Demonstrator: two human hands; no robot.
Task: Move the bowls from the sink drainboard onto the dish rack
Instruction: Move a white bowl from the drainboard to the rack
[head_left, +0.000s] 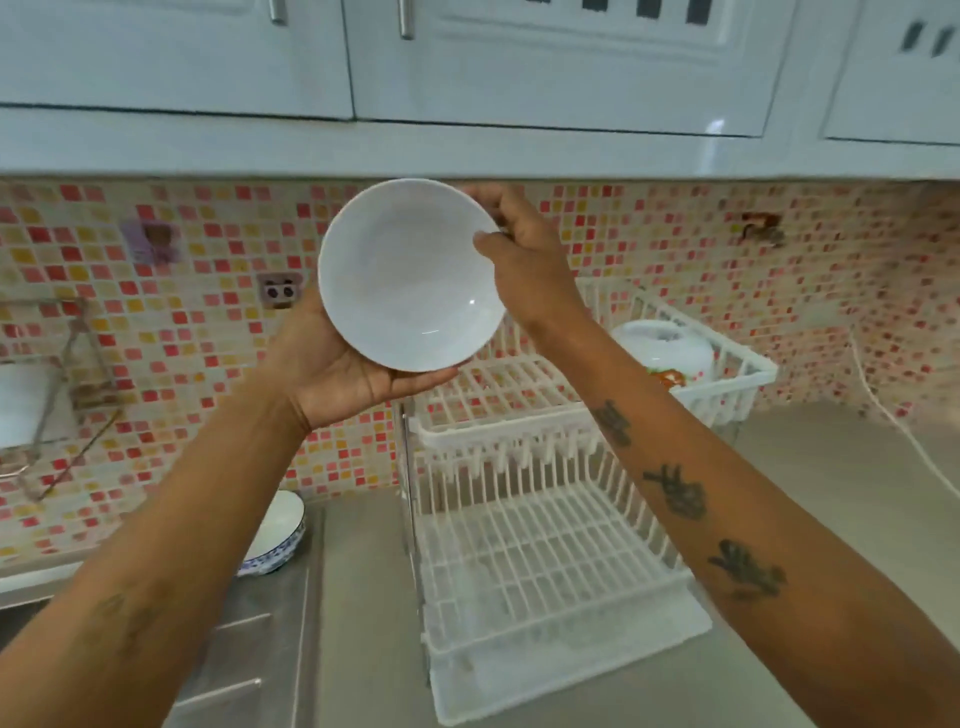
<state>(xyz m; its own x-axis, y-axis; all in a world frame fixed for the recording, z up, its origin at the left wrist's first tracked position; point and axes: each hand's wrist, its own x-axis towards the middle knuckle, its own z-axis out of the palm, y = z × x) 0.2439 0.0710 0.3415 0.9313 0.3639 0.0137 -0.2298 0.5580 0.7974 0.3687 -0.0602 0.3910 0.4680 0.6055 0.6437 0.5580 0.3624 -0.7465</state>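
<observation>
Both my hands hold a plain white bowl (410, 275) up in front of the tiled wall, its hollow facing me. My left hand (337, 369) cups it from below. My right hand (524, 260) grips its right rim, thumb on the inside. The bowl hangs above and left of the white two-tier dish rack (540, 545). An upturned white bowl with a red pattern (665, 353) rests at the right end of the rack's upper tier. A blue-patterned bowl (278, 535) lies tilted on the steel drainboard (244, 649), partly hidden by my left forearm.
White wall cupboards (467, 62) hang close above the bowl. A wire holder (57, 374) is fixed to the tiles at the left. A white cable (904, 431) runs down the wall to the grey counter (831, 467) right of the rack.
</observation>
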